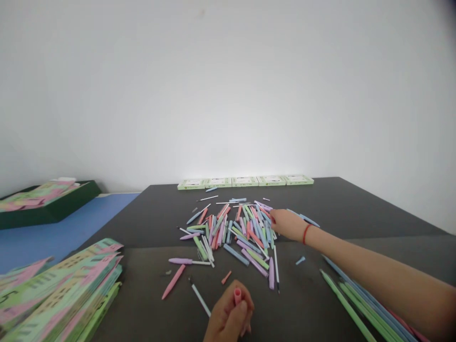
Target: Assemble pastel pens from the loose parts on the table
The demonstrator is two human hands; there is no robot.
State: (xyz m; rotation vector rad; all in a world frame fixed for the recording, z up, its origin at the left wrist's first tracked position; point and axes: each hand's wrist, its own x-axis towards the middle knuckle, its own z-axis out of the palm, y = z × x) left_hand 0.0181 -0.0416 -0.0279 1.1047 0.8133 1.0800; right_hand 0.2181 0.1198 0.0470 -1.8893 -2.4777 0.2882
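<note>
At the near edge of the table, my left hand [228, 313] is closed around a pink pen barrel [237, 295], its hollow end facing up. My right hand [287, 223] reaches to the right side of a pile of pastel pen parts [245, 232]. Its fingers are pinched together, and whatever is between them is hidden. Just in front of my left hand lie a small coral clip-like piece [226, 277] and a white refill [200, 297] with a dark tip. Further left are a pink tapered pen piece [174, 281] and a lilac one with a white refill [181, 261].
Long pens [366, 304] in green and blue lie under my right forearm. Stacks of printed cartons [71, 289] fill the near left, and a dark green tray [50, 204] of cartons stands behind. Flat boxes [245, 182] line the back edge by the wall.
</note>
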